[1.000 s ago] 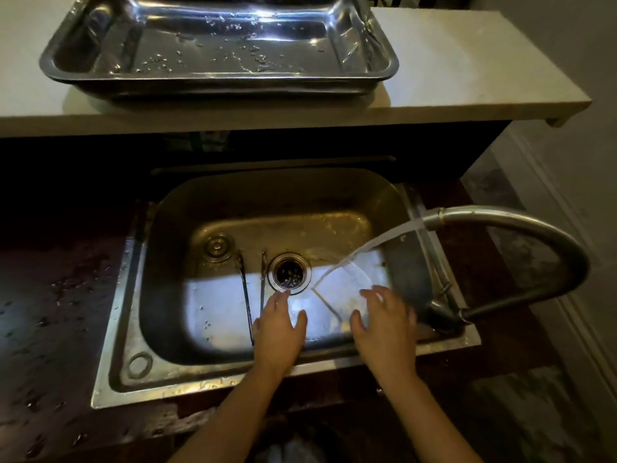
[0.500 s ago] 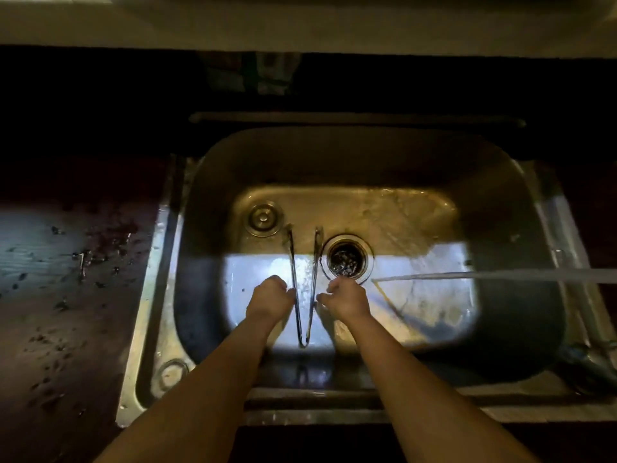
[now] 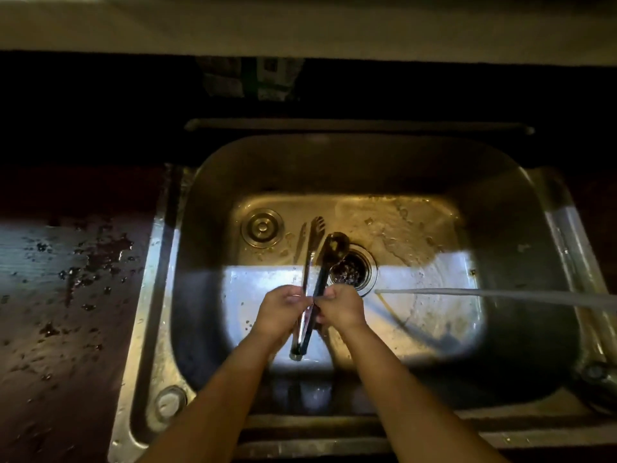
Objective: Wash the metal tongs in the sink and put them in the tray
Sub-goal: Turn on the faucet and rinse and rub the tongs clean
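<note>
The metal tongs (image 3: 312, 259) are lifted above the floor of the steel sink (image 3: 200, 202), their hinged end toward me and their two tips pointing away, near the drain (image 3: 354, 270). My left hand (image 3: 282, 310) and my right hand (image 3: 339, 309) both grip the tongs at mid-length, one on each side, and the arms are squeezed close together. A stream of water (image 3: 500, 295) shoots in from the right and lands right of my hands, not on the tongs. The tray is out of view.
A round overflow cap (image 3: 262, 227) sits on the sink floor left of the tong tips. A wet dark counter (image 3: 66, 295) lies to the left. A pale shelf edge (image 3: 300, 25) runs along the top. The tap base (image 3: 597, 375) is at the lower right.
Both hands went from rinsing under the stream to the tongs lying on the sink floor, gripped them and lifted them. The view tilted down, so the tray left the frame.
</note>
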`<state>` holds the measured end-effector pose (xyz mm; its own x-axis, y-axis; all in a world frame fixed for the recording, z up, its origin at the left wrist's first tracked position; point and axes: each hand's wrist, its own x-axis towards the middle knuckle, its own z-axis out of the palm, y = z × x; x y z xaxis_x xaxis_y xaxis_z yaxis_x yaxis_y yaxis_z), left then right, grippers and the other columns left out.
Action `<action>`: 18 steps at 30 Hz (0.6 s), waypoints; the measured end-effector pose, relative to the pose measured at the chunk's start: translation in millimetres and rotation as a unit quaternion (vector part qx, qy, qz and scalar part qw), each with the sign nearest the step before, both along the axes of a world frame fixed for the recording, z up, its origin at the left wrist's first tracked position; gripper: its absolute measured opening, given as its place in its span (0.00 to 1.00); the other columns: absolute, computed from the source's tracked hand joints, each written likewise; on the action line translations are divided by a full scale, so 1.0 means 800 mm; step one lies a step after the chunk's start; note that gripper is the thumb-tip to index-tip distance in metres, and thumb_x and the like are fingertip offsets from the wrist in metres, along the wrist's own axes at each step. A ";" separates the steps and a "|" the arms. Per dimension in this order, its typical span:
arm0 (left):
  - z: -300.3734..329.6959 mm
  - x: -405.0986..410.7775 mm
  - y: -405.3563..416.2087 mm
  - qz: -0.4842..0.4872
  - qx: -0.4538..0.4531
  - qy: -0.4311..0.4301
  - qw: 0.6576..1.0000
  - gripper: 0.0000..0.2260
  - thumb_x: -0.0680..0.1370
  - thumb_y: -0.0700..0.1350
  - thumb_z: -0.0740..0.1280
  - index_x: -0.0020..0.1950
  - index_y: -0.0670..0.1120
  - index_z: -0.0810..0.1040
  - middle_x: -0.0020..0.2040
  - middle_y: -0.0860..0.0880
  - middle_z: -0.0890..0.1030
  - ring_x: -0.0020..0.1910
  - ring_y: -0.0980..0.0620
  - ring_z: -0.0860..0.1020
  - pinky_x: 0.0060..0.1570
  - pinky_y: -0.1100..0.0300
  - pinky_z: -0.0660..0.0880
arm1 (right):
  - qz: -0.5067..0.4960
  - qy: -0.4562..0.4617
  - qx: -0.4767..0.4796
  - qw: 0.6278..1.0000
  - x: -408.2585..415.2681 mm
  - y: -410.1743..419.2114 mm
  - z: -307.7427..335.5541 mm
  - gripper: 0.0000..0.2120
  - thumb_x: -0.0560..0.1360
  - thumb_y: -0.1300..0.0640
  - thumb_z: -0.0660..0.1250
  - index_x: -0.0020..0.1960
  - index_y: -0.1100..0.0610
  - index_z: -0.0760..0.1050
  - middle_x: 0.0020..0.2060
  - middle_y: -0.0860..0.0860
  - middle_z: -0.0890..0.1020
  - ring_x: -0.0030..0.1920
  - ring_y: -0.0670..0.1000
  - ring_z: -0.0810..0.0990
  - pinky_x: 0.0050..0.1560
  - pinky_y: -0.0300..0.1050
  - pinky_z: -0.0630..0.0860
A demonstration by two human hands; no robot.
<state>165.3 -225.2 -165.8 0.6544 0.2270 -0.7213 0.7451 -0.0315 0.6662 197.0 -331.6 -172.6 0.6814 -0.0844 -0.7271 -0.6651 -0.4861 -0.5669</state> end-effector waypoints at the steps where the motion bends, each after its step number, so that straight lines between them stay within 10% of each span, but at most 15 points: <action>1: 0.017 -0.002 0.003 0.013 -0.049 0.000 0.999 0.05 0.73 0.37 0.68 0.48 0.38 0.79 0.39 0.44 0.81 0.33 0.52 0.80 0.28 0.69 0.76 | -0.027 0.003 0.041 0.999 -0.001 -0.005 0.012 0.13 0.71 0.66 0.67 0.30 0.56 0.70 0.31 0.54 0.79 0.30 0.52 0.81 0.27 0.41 0.79; 7: 0.103 -0.020 -0.008 -0.050 -0.087 -0.029 0.995 0.09 0.71 0.39 0.71 0.50 0.41 0.78 0.45 0.45 0.82 0.42 0.52 0.80 0.34 0.64 0.78 | -0.068 -0.075 0.081 0.992 -0.018 -0.038 0.079 0.08 0.68 0.63 0.70 0.33 0.55 0.75 0.33 0.56 0.82 0.38 0.59 0.83 0.45 0.58 0.82; 18: 0.176 -0.080 -0.069 -0.104 -0.168 -0.076 0.977 0.06 0.73 0.43 0.69 0.45 0.53 0.84 0.43 0.49 0.87 0.43 0.52 0.85 0.33 0.64 0.79 | -0.103 -0.045 0.227 0.967 -0.069 -0.126 0.153 0.08 0.70 0.65 0.70 0.44 0.54 0.75 0.39 0.58 0.83 0.35 0.52 0.82 0.40 0.46 0.81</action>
<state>101.0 -280.3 -24.7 0.7664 -0.1559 -0.6232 0.6377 0.0681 0.7672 141.9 -432.0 -50.2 0.7469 0.0880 -0.6591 -0.6589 -0.0359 -0.7514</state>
